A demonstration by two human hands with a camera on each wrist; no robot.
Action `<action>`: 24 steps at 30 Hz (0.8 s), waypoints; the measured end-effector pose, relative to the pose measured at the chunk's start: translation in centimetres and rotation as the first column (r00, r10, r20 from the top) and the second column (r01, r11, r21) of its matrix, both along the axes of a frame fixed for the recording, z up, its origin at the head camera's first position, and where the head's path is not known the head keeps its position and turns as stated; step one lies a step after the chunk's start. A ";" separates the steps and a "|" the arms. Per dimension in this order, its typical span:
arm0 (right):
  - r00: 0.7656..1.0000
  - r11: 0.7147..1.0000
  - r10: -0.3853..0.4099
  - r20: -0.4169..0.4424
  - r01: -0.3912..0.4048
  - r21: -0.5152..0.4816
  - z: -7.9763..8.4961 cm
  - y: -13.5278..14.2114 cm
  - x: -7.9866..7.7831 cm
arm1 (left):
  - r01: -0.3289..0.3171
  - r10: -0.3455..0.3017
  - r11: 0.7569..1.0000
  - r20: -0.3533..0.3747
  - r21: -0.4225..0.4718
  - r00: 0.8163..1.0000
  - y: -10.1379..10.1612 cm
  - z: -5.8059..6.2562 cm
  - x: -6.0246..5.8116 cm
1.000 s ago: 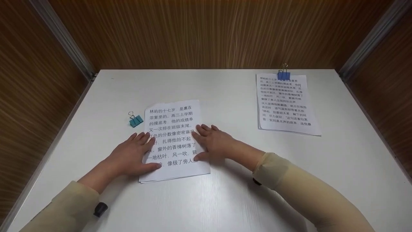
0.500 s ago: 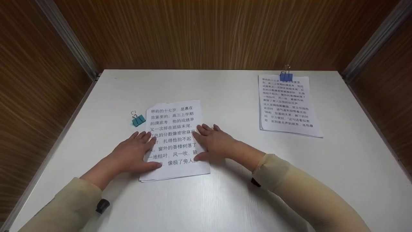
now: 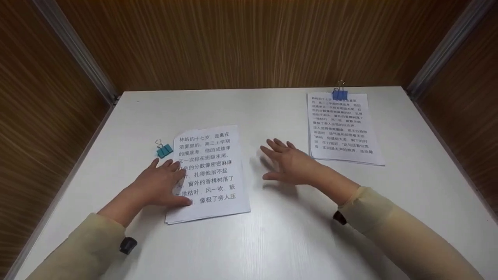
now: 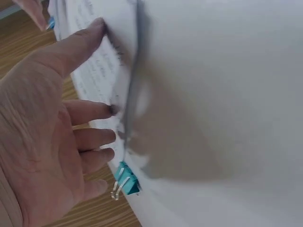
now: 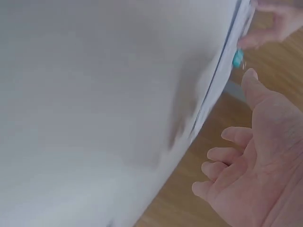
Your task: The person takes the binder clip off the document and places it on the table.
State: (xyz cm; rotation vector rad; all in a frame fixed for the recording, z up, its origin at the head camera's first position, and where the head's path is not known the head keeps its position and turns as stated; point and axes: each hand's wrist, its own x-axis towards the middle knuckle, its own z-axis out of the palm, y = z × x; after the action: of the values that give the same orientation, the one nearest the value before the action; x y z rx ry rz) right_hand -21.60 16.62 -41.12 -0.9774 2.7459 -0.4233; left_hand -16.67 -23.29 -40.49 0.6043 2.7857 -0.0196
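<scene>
A stack of printed sheets (image 3: 210, 167) lies left of the table's middle. My left hand (image 3: 157, 184) rests on its left edge with fingers spread and the thumb on the lower lines of print; this edge shows close up in the left wrist view. Apart from the stack, to its right, my right hand (image 3: 291, 163) is over the table with fingers extended, holding nothing. A teal binder clip (image 3: 165, 150) lies beside the stack's upper left edge, just beyond my left fingertips.
At the back right lies a second stack of printed sheets (image 3: 342, 132), a blue binder clip (image 3: 340, 95) on its top edge. Wood-grain panels (image 3: 249, 42) stand behind and at both sides of the white table (image 3: 256, 249).
My right hand has left the right edge of the near stack and moved to the right, off the paper. My left hand stays on the stack. The view has shifted slightly.
</scene>
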 end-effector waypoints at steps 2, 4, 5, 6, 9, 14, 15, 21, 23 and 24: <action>1.000 0.999 -0.030 0.000 0.030 -0.019 0.3 1.7 -0.3 | -0.011 0.011 1.000 -0.001 0.004 1.000 0.0 0.6 -0.3; 0.998 0.998 -0.061 0.004 0.061 -0.027 0.6 3.5 -0.6 | -0.014 0.014 1.000 -0.016 0.010 1.000 0.1 1.2 -0.7; 0.997 0.996 -0.080 0.007 0.080 -0.025 0.8 4.5 -0.8 | -0.009 0.010 1.000 -0.030 0.009 1.000 0.4 1.5 -0.9; 0.995 0.995 -0.097 0.008 0.097 -0.023 1.0 5.5 -0.9 | -0.002 0.003 1.000 -0.047 0.009 0.999 0.7 1.9 -1.2; 0.987 0.987 -0.162 0.000 0.162 0.007 1.6 8.6 -1.4 | 0.028 -0.028 1.000 -0.106 0.002 0.994 2.2 3.0 -2.2; 0.961 0.960 -0.276 -0.004 0.275 0.054 2.8 13.2 -2.0 | 0.093 -0.089 0.995 -0.177 0.020 0.980 6.5 4.6 -4.4; 0.957 0.955 -0.290 -0.006 0.290 0.061 3.0 14.0 -2.1 | 0.112 -0.106 0.994 -0.190 0.021 0.976 7.5 4.8 -4.9; 0.939 0.935 -0.343 -0.007 0.342 0.091 2.7 17.6 -2.4 | 0.206 -0.191 0.978 -0.252 0.035 0.949 14.1 5.3 -7.3; 0.933 0.928 -0.360 0.001 0.358 0.098 2.5 18.3 -2.4 | 0.230 -0.210 0.972 -0.258 0.047 0.943 16.2 5.3 -7.9; 0.930 0.925 -0.368 0.005 0.366 0.099 2.4 18.6 -2.4 | 0.241 -0.219 0.969 -0.262 0.052 0.940 17.2 5.2 -8.2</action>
State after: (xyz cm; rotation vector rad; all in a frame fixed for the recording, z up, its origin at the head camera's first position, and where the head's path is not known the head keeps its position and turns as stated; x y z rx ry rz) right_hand -24.03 35.26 -38.72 -0.4265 2.8965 -0.3487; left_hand -24.83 -6.04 -35.27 1.0135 2.9536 -0.0325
